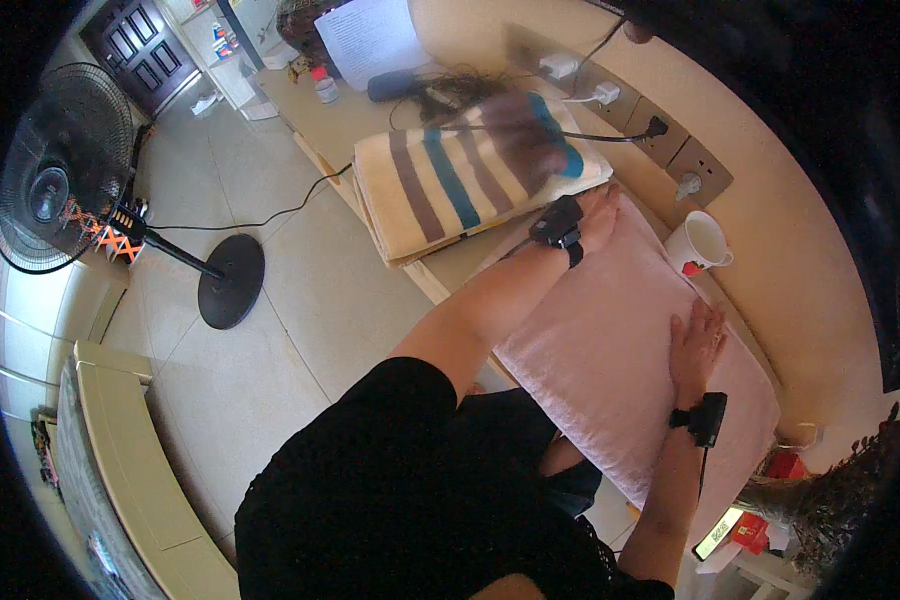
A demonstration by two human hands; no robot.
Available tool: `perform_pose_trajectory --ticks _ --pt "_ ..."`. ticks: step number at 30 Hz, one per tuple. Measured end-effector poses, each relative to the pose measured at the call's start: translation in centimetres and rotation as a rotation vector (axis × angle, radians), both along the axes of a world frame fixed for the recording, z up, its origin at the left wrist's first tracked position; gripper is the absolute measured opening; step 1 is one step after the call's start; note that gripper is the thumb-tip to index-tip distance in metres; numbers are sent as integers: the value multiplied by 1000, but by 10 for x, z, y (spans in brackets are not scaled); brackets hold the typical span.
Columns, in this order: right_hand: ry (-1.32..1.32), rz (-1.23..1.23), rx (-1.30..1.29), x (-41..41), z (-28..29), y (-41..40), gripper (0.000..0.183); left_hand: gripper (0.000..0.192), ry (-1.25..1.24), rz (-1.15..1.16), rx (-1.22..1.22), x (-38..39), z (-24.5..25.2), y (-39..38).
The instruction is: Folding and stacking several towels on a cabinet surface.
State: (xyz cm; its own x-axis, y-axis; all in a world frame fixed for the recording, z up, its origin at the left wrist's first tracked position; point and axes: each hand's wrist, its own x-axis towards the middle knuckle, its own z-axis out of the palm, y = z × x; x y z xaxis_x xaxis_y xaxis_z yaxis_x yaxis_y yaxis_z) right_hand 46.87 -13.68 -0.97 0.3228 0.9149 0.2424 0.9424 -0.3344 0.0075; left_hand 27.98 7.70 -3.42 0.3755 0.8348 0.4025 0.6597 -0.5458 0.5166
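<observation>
A pink towel (600,322) lies spread over the tabletop, with its near edge hanging past the table edge. My left hand (600,216) rests palm down at its upper corner, beside a striped towel. Flat on the right part of the pink cloth is my right hand (696,343), fingers slightly apart and nothing held. Both wrists carry black strapped devices. The folded striped towel (450,184), cream with brown and teal bands, sits left of my left hand. A white mug (699,241) with a strawberry picture stands between the pink towel and the wall.
A black cable runs over the striped towel from the wall sockets (634,127). Behind lie a dark tangled bundle (457,91), a printed sheet (371,41) and a red-capped bottle (325,85). A standing fan (60,172) is left; a lit phone (718,534) lies lower right.
</observation>
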Motion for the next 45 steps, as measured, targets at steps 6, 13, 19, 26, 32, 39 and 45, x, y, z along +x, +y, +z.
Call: perform_pose_trajectory --ticks 6,13,19,26,32,39,45 --pt "215 119 45 -1 8 -3 49 39 68 76 130 17 -31 26" --pt "39 17 14 0 -1 -2 62 57 16 -86 -171 7 -29 38" --pt "-31 3 -102 -3 5 1 70 49 -122 -3 -303 2 -26 45" --pt "-5 11 -91 -4 3 1 69 48 -6 -200 -65 0 8 -18" --pt "-11 -1 -65 -2 2 -1 67 66 335 -210 156 -17 5 -51" --pt "43 -71 -119 3 -3 -27 67 68 388 -178 140 -13 4 -51" --pt "71 91 -192 -50 19 -135 73 65 343 -231 184 -31 9 -128"
